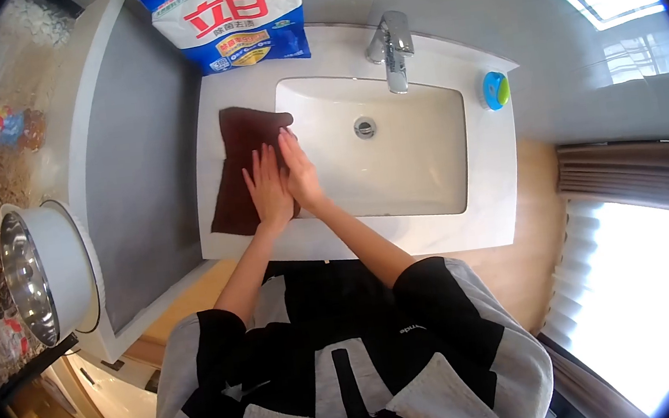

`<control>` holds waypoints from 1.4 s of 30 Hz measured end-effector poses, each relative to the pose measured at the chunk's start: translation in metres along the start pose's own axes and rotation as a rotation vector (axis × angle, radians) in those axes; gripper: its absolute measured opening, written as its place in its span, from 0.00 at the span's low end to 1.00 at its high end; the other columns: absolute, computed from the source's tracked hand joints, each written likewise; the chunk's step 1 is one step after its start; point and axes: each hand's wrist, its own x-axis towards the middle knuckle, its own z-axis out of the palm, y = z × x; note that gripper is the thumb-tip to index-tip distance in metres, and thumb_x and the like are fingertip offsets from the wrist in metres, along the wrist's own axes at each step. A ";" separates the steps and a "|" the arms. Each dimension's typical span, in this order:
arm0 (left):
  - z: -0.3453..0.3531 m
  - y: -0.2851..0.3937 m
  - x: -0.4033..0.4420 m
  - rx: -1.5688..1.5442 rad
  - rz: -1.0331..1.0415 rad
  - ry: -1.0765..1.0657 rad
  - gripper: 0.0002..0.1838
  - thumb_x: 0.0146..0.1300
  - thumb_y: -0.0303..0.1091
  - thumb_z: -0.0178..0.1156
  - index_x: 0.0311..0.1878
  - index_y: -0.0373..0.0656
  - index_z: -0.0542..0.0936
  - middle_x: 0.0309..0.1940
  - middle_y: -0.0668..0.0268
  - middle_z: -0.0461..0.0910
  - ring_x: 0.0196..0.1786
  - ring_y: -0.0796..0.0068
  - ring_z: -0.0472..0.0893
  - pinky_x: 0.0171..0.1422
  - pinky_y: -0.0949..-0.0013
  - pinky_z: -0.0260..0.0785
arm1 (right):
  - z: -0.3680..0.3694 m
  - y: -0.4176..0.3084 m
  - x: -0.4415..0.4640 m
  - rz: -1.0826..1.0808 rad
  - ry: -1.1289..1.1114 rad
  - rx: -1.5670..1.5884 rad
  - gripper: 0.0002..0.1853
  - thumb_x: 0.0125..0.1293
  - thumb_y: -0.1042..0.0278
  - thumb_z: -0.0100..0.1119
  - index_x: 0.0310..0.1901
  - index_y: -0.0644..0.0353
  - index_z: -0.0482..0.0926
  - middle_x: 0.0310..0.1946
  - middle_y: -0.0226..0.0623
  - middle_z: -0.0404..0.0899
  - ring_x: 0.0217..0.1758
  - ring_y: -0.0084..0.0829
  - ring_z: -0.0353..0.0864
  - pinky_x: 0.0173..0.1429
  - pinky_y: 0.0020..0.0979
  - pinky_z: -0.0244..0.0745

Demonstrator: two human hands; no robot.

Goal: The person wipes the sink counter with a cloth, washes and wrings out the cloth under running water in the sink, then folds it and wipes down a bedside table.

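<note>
Brown cloth — flat on L side of the white desk, R edge at the sink. L hand open, palm-down on it; R hand open, fingers straight, at its sink edge, touching L hand. Blue-white bag behind cloth — tap behind sink.

Shirt: the head view looks from above it, forward and steeply down
Counter: close, faced from over its near edge, far edge toward the top
Basin: seen into from above, just above centre
Window: farther off, past the counter's near right corner
</note>
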 end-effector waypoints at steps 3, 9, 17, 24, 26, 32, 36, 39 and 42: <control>0.004 0.031 0.005 -0.310 0.168 -0.046 0.26 0.68 0.36 0.41 0.68 0.39 0.60 0.68 0.59 0.59 0.73 0.61 0.53 0.75 0.53 0.40 | -0.043 0.011 -0.005 0.055 0.242 0.011 0.26 0.58 0.87 0.43 0.60 0.63 0.67 0.61 0.46 0.68 0.65 0.43 0.66 0.66 0.35 0.63; 0.009 0.064 0.001 -0.469 0.347 -0.087 0.21 0.62 0.26 0.49 0.60 0.40 0.67 0.62 0.58 0.67 0.68 0.56 0.62 0.70 0.55 0.53 | -0.169 0.039 0.003 0.461 0.606 0.340 0.16 0.62 0.84 0.39 0.47 0.66 0.77 0.45 0.38 0.79 0.51 0.29 0.76 0.61 0.29 0.66; 0.013 0.046 -0.014 -0.432 0.305 -0.010 0.16 0.60 0.23 0.49 0.53 0.43 0.72 0.53 0.62 0.75 0.62 0.57 0.70 0.62 0.58 0.62 | -0.285 0.070 0.092 0.051 0.756 -0.037 0.14 0.66 0.77 0.47 0.53 0.64 0.71 0.50 0.37 0.74 0.53 0.29 0.73 0.59 0.28 0.66; 0.000 0.026 -0.024 -0.364 0.266 0.036 0.14 0.58 0.20 0.50 0.47 0.42 0.75 0.47 0.61 0.78 0.58 0.57 0.73 0.58 0.58 0.65 | -0.292 0.198 0.091 0.255 0.245 -0.976 0.30 0.67 0.51 0.45 0.66 0.60 0.57 0.68 0.41 0.57 0.74 0.49 0.44 0.73 0.49 0.42; -0.005 0.019 -0.028 -0.361 0.237 0.055 0.13 0.58 0.19 0.50 0.45 0.41 0.76 0.46 0.61 0.79 0.57 0.56 0.74 0.57 0.58 0.66 | -0.287 0.203 0.095 0.264 0.281 -1.021 0.27 0.68 0.52 0.42 0.62 0.62 0.64 0.60 0.48 0.65 0.72 0.51 0.49 0.72 0.50 0.45; -0.012 -0.006 -0.040 -0.351 0.194 0.078 0.14 0.56 0.18 0.50 0.45 0.41 0.76 0.45 0.60 0.78 0.55 0.56 0.75 0.57 0.59 0.65 | -0.232 0.199 0.105 0.104 0.464 -1.076 0.16 0.64 0.60 0.49 0.51 0.55 0.76 0.46 0.43 0.73 0.68 0.50 0.58 0.67 0.50 0.54; -0.018 -0.018 -0.036 -0.234 0.192 0.131 0.18 0.56 0.19 0.50 0.50 0.42 0.76 0.50 0.61 0.76 0.59 0.56 0.72 0.61 0.57 0.61 | -0.183 0.181 0.111 0.084 0.266 -1.045 0.20 0.58 0.66 0.54 0.53 0.57 0.73 0.47 0.43 0.71 0.69 0.51 0.56 0.66 0.52 0.54; -0.026 -0.028 -0.031 -0.100 0.258 0.085 0.21 0.57 0.21 0.49 0.55 0.44 0.74 0.57 0.60 0.72 0.64 0.57 0.67 0.66 0.56 0.56 | -0.144 0.158 0.110 0.052 0.457 -0.830 0.26 0.54 0.65 0.59 0.56 0.62 0.69 0.60 0.50 0.62 0.70 0.55 0.50 0.68 0.51 0.50; -0.028 -0.039 -0.029 -0.050 0.221 0.062 0.24 0.59 0.24 0.49 0.61 0.46 0.70 0.63 0.60 0.66 0.68 0.58 0.63 0.69 0.55 0.51 | -0.122 0.160 0.107 0.221 0.559 -0.718 0.26 0.60 0.64 0.55 0.58 0.65 0.66 0.65 0.49 0.58 0.70 0.56 0.50 0.70 0.49 0.49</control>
